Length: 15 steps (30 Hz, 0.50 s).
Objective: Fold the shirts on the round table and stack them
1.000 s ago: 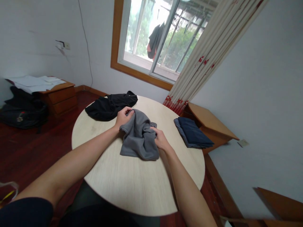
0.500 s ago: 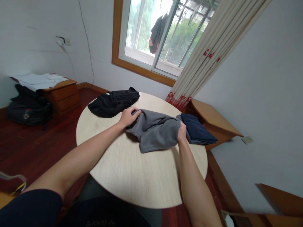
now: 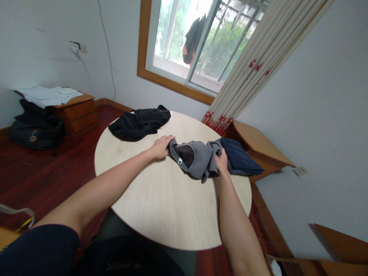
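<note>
- The round table (image 3: pixel 161 214) has a wide bare surface in the lower centre of the frame, up to its near edge.
- The grey garment (image 3: pixel 195 157) lies stretched across the centre. It is between the black garment (image 3: pixel 139 123) at upper left and the folded navy garment (image 3: pixel 240 157), which sits at the right edge.
- The left hand (image 3: pixel 162 147) rests on the left end of the grey garment, with fingers almost flat.
- The right hand (image 3: pixel 222 163) is closed around the bunched right end, just beside the navy garment.
</note>
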Each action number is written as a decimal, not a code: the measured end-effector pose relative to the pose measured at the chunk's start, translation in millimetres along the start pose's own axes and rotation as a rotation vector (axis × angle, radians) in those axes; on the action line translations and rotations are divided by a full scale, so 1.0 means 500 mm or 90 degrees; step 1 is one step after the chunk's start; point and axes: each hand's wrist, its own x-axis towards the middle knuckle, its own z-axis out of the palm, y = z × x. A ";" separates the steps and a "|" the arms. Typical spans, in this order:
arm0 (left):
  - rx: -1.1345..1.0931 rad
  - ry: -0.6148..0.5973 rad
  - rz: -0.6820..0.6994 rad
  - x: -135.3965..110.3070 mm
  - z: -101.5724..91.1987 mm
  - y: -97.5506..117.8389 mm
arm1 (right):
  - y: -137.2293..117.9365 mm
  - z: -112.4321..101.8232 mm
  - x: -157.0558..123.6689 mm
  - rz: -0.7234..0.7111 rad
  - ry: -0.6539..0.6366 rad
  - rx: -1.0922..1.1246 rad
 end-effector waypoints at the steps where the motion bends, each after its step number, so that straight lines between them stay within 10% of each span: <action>1: 0.013 -0.014 0.008 -0.002 0.001 0.001 | -0.002 0.004 -0.001 -0.015 -0.043 -0.002; 8: 0.005 -0.038 0.037 -0.008 0.005 0.036 | -0.040 0.004 -0.019 -0.015 -0.182 0.010; 15: -0.456 0.073 -0.104 0.012 -0.035 0.095 | -0.114 -0.007 -0.033 -0.068 -0.346 -0.044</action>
